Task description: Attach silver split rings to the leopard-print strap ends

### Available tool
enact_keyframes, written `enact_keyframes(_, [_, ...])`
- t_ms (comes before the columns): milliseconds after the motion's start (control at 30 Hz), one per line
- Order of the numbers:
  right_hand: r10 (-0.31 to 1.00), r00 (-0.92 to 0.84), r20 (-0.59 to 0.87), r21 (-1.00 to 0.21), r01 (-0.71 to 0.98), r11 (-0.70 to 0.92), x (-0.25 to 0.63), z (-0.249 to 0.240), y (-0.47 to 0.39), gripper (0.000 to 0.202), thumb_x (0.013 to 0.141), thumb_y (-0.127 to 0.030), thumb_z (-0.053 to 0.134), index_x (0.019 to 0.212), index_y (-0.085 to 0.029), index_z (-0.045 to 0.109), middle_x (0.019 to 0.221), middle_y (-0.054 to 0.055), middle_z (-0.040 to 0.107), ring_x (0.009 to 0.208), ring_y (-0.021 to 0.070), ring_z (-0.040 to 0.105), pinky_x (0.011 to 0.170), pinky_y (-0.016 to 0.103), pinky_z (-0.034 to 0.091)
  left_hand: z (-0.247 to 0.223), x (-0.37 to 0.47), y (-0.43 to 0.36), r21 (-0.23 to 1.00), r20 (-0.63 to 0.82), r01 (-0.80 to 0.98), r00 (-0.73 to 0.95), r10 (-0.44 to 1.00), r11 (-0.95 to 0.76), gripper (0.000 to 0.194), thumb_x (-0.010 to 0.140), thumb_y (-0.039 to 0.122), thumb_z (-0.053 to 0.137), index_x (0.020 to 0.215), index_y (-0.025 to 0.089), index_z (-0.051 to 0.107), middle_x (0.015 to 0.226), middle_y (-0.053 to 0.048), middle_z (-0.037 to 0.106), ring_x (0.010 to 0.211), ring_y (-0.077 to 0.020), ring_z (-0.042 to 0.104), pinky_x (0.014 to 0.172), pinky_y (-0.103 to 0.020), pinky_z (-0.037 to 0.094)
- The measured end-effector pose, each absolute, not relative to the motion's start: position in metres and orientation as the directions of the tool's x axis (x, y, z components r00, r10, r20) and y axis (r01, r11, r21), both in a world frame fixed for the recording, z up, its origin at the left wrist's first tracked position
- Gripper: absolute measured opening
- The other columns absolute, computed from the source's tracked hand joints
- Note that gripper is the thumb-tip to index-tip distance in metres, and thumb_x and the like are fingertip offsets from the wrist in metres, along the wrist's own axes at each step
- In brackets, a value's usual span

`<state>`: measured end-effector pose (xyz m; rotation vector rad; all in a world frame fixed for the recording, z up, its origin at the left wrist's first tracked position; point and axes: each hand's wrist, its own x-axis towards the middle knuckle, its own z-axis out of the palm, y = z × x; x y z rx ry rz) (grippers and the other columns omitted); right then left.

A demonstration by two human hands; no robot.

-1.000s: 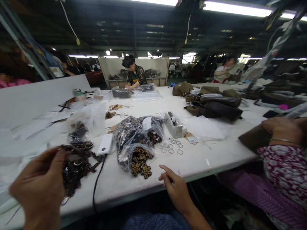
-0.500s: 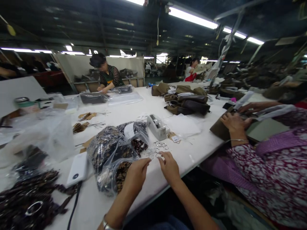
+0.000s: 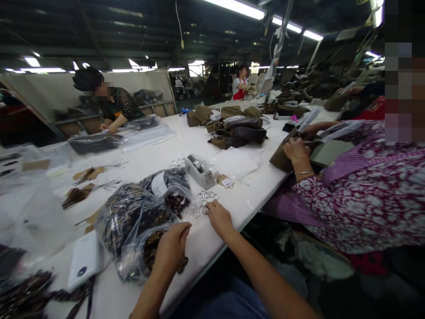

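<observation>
My left hand is closed at the opening of a clear plastic bag of dark patterned fabric pieces. A bit of patterned fabric shows just below that hand, and its fingertips are too small to read. My right hand pinches a metal ring at the table's near edge. Several more metal rings lie just beyond it. Behind them stands a grey tape dispenser, beside a tag with a white label.
On the right, a person in a patterned sleeve handles a brown bag. Brown bags are piled farther back. A white device lies left. Another person works across the white table.
The view has turned right, so things appear farther left. My right hand has closed on a ring, and my left hand has moved lower, with patterned fabric now showing beneath it.
</observation>
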<state>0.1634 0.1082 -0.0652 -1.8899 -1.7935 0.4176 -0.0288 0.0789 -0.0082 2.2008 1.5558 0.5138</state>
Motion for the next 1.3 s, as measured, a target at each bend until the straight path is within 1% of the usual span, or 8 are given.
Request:
enact_keyframes(133, [0.994, 0.08, 0.069, -0.623, 0.782, -0.019, 0.168, -0.063, 0.117, 0.015, 0.091, -0.02, 0.058, 0.102, -0.022, 0.068, 0.105, 0.005, 0.066, 0.094, 0.019, 0.062, 0.08, 0.027, 0.043, 0.0, -0.05, 0.041, 0.43, -0.049, 0.872, 0.283, 0.958, -0.235, 0.023, 0.081, 0.022, 0.062, 0.101, 0.026, 0.074, 0.112, -0.008, 0.074, 0.1, -0.0304, 0.07, 0.086, -0.04, 0.052])
enact_keyframes(267, [0.995, 0.063, 0.078, -0.728, 0.686, 0.013, 0.179, -0.059, 0.115, 0.011, 0.087, -0.021, 0.062, 0.092, -0.021, 0.072, 0.092, 0.003, 0.071, 0.084, 0.0173, 0.064, 0.077, 0.026, 0.045, -0.006, -0.051, 0.025, 0.303, -0.174, 0.928, 0.276, 0.945, -0.216, 0.049, 0.072, 0.012, 0.067, 0.119, 0.027, 0.067, 0.133, -0.007, 0.064, 0.122, -0.0295, 0.058, 0.098, -0.039, 0.046])
enact_keyframes(433, [0.99, 0.024, 0.136, -0.852, 0.513, 0.104, 0.19, -0.048, 0.079, 0.02, 0.091, -0.026, 0.057, 0.097, -0.019, 0.074, 0.097, 0.005, 0.074, 0.084, 0.0159, 0.066, 0.078, 0.025, 0.05, -0.003, -0.052, 0.029, 0.285, -0.142, 0.941, 0.231, 0.963, -0.184, 0.034, 0.074, 0.02, 0.067, 0.107, 0.025, 0.071, 0.111, -0.005, 0.071, 0.108, -0.0271, 0.061, 0.089, -0.033, 0.047])
enact_keyframes(667, [0.953, -0.282, 0.114, -0.984, 0.099, 0.147, 0.184, -0.018, 0.016, 0.016, 0.083, -0.033, 0.068, 0.087, -0.022, 0.08, 0.128, 0.007, 0.065, 0.106, 0.0222, 0.067, 0.083, 0.028, 0.054, 0.011, -0.018, 0.033, 0.547, 0.101, 0.791, 0.263, 0.959, -0.275, 0.009, 0.076, 0.031, 0.071, 0.08, 0.027, 0.078, 0.085, -0.004, 0.076, 0.092, -0.0266, 0.064, 0.085, -0.036, 0.047])
enact_keyframes(900, [0.946, -0.317, 0.069, -0.995, -0.086, 0.044, 0.204, -0.001, 0.015, 0.018, 0.08, -0.034, 0.072, 0.089, -0.021, 0.082, 0.089, 0.004, 0.078, 0.087, 0.0226, 0.071, 0.084, 0.032, 0.053, 0.012, 0.015, 0.022, 0.942, -0.086, 0.335, 0.187, 0.979, 0.019, 0.028, 0.079, 0.041, 0.07, 0.096, 0.019, 0.076, 0.091, -0.007, 0.078, 0.085, -0.0246, 0.071, 0.078, -0.032, 0.055])
enact_keyframes(1000, [0.974, -0.215, -0.068, -0.975, -0.191, -0.11, 0.209, -0.001, 0.014, 0.027, 0.074, -0.04, 0.077, 0.088, -0.017, 0.081, 0.079, 0.005, 0.077, 0.07, 0.0208, 0.07, 0.073, 0.033, 0.056, 0.011, 0.018, 0.014, 0.982, -0.164, 0.108, 0.11, 0.98, 0.152, 0.041, 0.079, 0.045, 0.07, 0.109, 0.017, 0.071, 0.1, -0.009, 0.077, 0.094, -0.0253, 0.071, 0.085, -0.034, 0.056])
enact_keyframes(1100, [0.983, -0.13, -0.127, -0.934, -0.318, -0.163, 0.208, 0.001, 0.012, 0.033, 0.071, -0.043, 0.081, 0.088, -0.014, 0.081, 0.083, 0.007, 0.077, 0.076, 0.0213, 0.07, 0.078, 0.035, 0.056, 0.008, 0.022, 0.008, 0.976, -0.215, -0.031, 0.036, 0.976, 0.216, 0.045, 0.079, 0.051, 0.069, 0.104, 0.014, 0.072, 0.105, -0.012, 0.075, 0.095, -0.0267, 0.071, 0.085, -0.037, 0.057])
enact_keyframes(1300, [0.99, -0.043, -0.137, -0.897, -0.418, -0.142, 0.204, 0.007, 0.008, 0.04, 0.069, -0.044, 0.082, 0.093, -0.012, 0.079, 0.09, 0.01, 0.077, 0.087, 0.0243, 0.07, 0.083, 0.038, 0.056, 0.003, 0.032, -0.004, 0.978, -0.21, 0.0, 0.037, 0.977, 0.21, 0.042, 0.062, 0.041, 0.085, 0.093, 0.015, 0.074, 0.086, -0.007, 0.077, 0.078, -0.0233, 0.073, 0.07, -0.03, 0.059])
